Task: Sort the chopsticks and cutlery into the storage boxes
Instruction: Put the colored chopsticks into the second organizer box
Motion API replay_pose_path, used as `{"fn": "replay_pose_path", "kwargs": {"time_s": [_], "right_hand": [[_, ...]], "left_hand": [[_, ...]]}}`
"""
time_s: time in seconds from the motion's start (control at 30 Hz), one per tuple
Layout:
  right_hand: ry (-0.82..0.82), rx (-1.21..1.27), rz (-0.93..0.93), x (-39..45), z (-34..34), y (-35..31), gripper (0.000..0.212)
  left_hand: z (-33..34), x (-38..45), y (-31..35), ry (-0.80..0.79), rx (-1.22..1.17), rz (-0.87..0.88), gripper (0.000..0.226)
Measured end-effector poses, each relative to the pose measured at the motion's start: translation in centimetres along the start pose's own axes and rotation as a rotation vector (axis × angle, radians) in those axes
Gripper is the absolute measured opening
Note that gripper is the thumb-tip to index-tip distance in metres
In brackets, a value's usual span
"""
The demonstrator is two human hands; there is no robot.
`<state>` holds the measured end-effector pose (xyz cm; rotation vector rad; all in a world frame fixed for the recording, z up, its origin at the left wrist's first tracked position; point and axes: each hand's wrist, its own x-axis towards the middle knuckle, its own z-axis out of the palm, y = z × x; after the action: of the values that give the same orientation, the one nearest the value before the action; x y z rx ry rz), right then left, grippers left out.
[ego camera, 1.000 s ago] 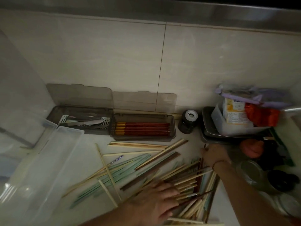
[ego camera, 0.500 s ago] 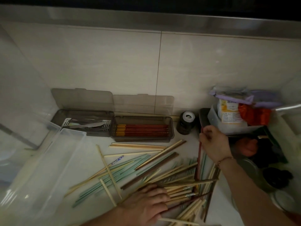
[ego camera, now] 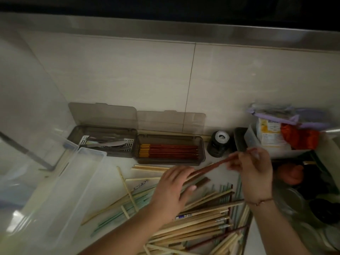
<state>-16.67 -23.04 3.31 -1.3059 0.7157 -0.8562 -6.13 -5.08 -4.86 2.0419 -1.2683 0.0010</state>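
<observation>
1. We see the left hand (ego camera: 170, 192) and its forearm bare, with no sleeve, ring or watch.
2. We see the right hand (ego camera: 254, 173) likewise bare and sleeveless.
3. We note a thin reddish cord bracelet (ego camera: 260, 201) round the right wrist.

Left hand (ego camera: 173, 188) hides red chopstick's (ego camera: 211, 165) lower end.
</observation>
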Motion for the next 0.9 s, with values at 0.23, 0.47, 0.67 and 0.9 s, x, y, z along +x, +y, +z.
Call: {"fn": "replay_pose_path", "kwargs": {"time_s": [0.23,0.47,0.67,0.9], "right_hand": [[-0.075,0.337,0.302,0.4,0.7,3.0,0.019],[-0.343,-0.502,0.146,5.2,0.7,4.6,0.009],[-0.651,-1.223,-0.373,9.8,3.7,7.0,0.013],[-0.851,-1.752,-0.511,10.9,7.3,8.1,0.025]], "left_hand": [[-2.2,2.3,-4.2,0.077,0.031,0.018,0.021],[-5.3,4.8,-9.3,0.033,0.083,0.007,0.026],[-6.0,6.6,-12.0,-0.085,0.204,-0.185,0.018],[-5.2,9.2,-13.0,-0.463,0.262,-0.480,0.018]]}}
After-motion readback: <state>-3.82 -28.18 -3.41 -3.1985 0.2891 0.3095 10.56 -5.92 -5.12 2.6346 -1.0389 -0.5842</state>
